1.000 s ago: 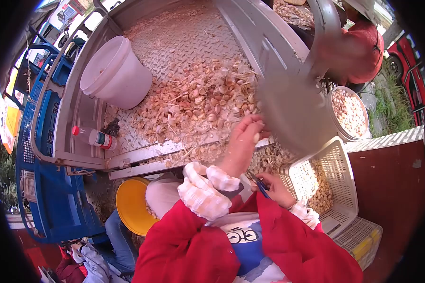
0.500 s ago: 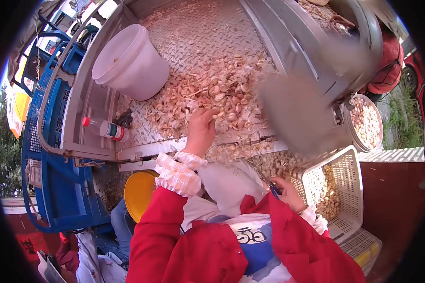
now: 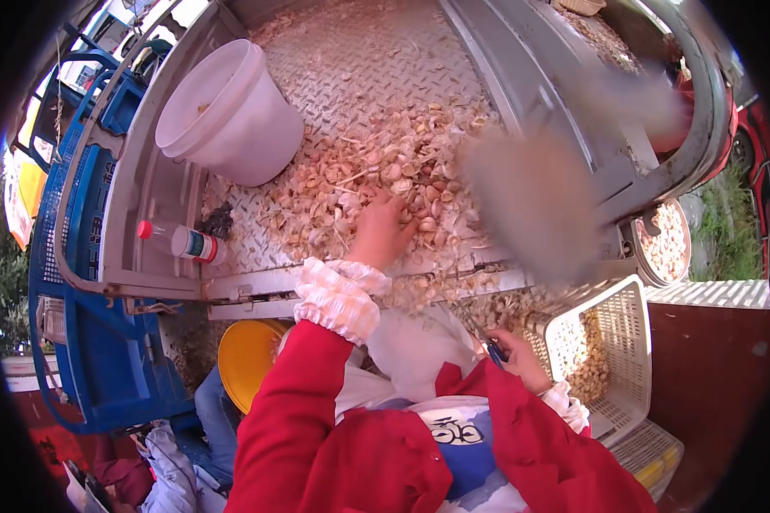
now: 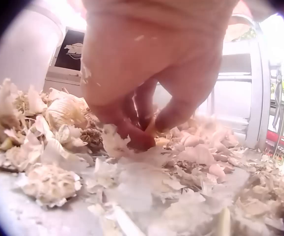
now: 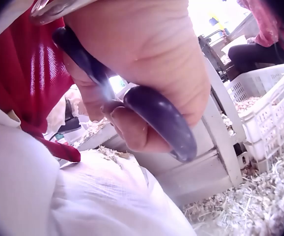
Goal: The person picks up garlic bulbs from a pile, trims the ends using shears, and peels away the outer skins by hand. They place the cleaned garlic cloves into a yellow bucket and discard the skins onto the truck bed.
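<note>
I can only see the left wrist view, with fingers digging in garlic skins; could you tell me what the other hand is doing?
Observer: The right hand holds dark-handled scissors near the lap.
Operator: Thank you; is any container close to it?
Observer: A white basket holding garlic stands just right of it.
Operator: And near the left hand pinching a garlic clove?
Observer: A white bucket sits on the truck bed beyond the garlic pile.

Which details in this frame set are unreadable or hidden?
- Head view: a grey blur covers part of the garlic pile.
- Left wrist view: whatever the left hand pinches is hidden by its fingers.
- Right wrist view: the right hand hides the blades of the dark-handled tool.
</note>
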